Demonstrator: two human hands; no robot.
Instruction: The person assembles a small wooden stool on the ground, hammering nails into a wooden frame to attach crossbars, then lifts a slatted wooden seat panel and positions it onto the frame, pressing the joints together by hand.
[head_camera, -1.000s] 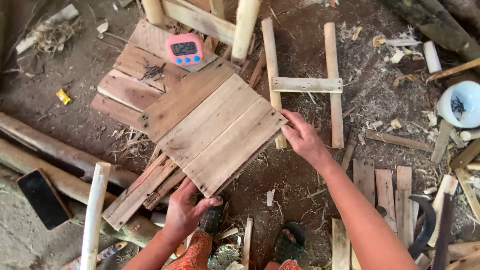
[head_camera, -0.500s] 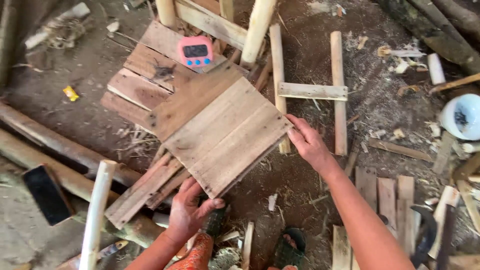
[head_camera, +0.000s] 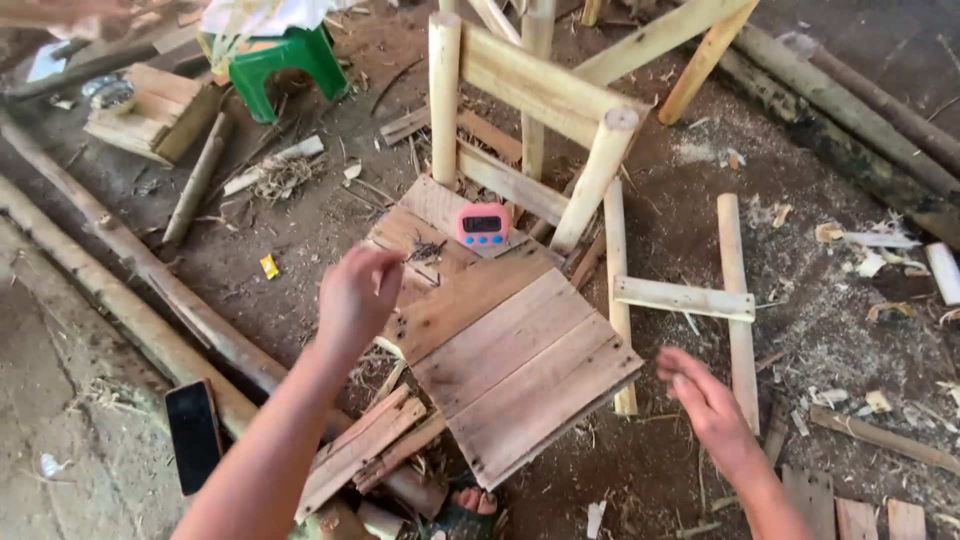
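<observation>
Left hand (head_camera: 358, 297) hovers, fingers curled and empty, over a slatted wooden panel (head_camera: 520, 365). Right hand (head_camera: 705, 400) hangs open beside its edge, holding nothing.

A square panel of pale wooden planks (head_camera: 510, 365) lies flat but turned cornerwise, resting on other boards above the dirt floor. Its planks run side by side, with nail marks along the near edge.

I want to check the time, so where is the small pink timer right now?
In the head view the pink timer sits near the middle, on the far end of the plank panel, in front of the pale wooden frame and beyond the left hand.
</observation>
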